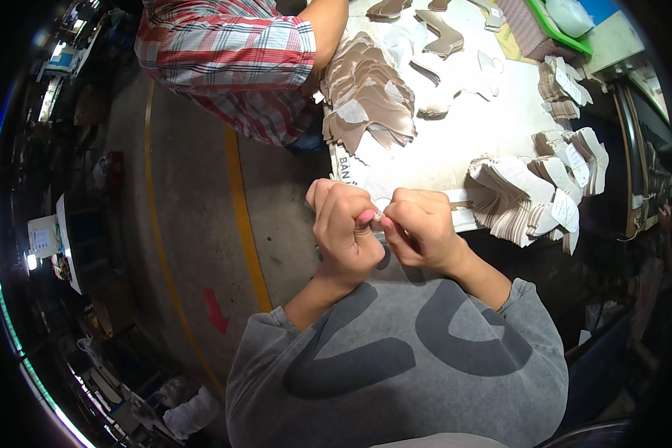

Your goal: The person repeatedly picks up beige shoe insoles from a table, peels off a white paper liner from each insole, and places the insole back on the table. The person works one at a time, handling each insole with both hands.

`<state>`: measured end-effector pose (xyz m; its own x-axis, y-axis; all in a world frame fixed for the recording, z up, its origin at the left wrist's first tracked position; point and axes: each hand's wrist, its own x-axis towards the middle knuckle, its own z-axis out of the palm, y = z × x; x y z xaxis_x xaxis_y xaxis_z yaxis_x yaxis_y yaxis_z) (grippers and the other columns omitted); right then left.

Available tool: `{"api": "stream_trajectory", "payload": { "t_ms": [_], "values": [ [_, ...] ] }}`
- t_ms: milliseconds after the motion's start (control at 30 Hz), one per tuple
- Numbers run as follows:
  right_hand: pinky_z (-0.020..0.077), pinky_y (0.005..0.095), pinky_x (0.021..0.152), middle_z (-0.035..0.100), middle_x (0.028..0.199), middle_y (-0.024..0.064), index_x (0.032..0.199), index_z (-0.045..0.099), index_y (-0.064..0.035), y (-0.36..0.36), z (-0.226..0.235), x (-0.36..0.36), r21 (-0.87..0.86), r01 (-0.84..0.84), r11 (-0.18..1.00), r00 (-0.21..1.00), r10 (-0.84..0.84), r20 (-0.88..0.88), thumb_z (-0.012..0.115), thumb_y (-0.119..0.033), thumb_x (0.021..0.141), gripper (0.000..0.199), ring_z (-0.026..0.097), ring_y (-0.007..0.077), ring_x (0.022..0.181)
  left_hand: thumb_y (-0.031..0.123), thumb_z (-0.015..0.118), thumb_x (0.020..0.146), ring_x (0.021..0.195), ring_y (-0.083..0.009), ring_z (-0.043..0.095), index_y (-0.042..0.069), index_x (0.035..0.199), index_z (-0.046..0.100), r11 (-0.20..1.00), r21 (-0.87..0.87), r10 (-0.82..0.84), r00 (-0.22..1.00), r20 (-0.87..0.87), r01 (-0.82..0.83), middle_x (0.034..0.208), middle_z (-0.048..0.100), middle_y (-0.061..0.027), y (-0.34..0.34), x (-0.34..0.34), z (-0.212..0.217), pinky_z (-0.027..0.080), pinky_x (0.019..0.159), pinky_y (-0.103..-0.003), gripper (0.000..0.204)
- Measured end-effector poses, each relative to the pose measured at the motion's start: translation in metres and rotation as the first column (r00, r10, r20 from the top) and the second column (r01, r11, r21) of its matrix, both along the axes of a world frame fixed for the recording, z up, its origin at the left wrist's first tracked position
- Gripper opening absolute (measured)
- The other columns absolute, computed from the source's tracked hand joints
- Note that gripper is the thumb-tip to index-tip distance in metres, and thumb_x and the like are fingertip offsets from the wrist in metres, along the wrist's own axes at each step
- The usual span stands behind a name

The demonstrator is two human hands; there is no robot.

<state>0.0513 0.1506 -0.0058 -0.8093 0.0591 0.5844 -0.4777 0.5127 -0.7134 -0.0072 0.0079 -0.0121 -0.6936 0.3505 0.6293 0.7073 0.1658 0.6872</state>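
Observation:
Close together at the table's near edge, my left hand [343, 222] and my right hand [424, 228] are both closed, with thumbs and fingers pinched. Between the fingertips shows a small whitish bit [378, 215], too small to name. Both hands are in front of my grey shirt. Just beyond them is the white table [440, 153], with a big loose heap of shiny beige cut pieces [369, 93] at its left side. Nearest to my right hand, stacks of pale curved cut pieces [511, 194] lie along the edge, some with white paper tags [565, 211].
A person in a red plaid sleeve [231, 56] leans at the table's far left. Loose brown pieces [442, 33] and a green-rimmed basket [534, 33] are at the back. Yellow lines [243, 201] and a red arrow [216, 310] mark the floor at left.

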Motion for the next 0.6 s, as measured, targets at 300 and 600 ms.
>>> {"api": "stream_trajectory", "payload": {
  "t_ms": [300, 600],
  "values": [
    [0.0409, 0.0352, 0.050, 0.055, 0.070, 0.0093, 0.090, 0.059, -0.0019, 0.006, 0.002, -0.001, -0.024, 0.055, 0.998, 0.997, -0.056, -0.051, 0.068, 0.000, 0.088, 0.009, 0.052, 0.0253, 0.053, 0.019, 0.059, 0.105, 0.082, -0.0256, 0.053, 0.006, 0.095, 0.058, 0.975, 0.101, -0.216, 0.945, 0.245, 0.197, 0.090, 0.062, -0.0087, -0.009, -0.021, -0.002, 0.039, 0.089, -0.039, 0.017],
    [0.0452, 0.0348, 0.051, 0.057, 0.073, 0.0066, 0.090, 0.063, -0.0053, 0.014, 0.007, -0.007, -0.016, 0.030, 0.999, 0.999, -0.030, -0.033, 0.077, -0.001, 0.080, 0.018, 0.057, 0.0244, 0.056, 0.016, 0.075, 0.089, 0.080, -0.0222, 0.054, 0.010, 0.092, 0.067, 0.971, -0.134, -0.206, 0.978, -0.037, 0.199, 0.086, 0.062, -0.0023, -0.016, -0.024, 0.021, 0.036, 0.083, -0.037, 0.010]
  ]
}}
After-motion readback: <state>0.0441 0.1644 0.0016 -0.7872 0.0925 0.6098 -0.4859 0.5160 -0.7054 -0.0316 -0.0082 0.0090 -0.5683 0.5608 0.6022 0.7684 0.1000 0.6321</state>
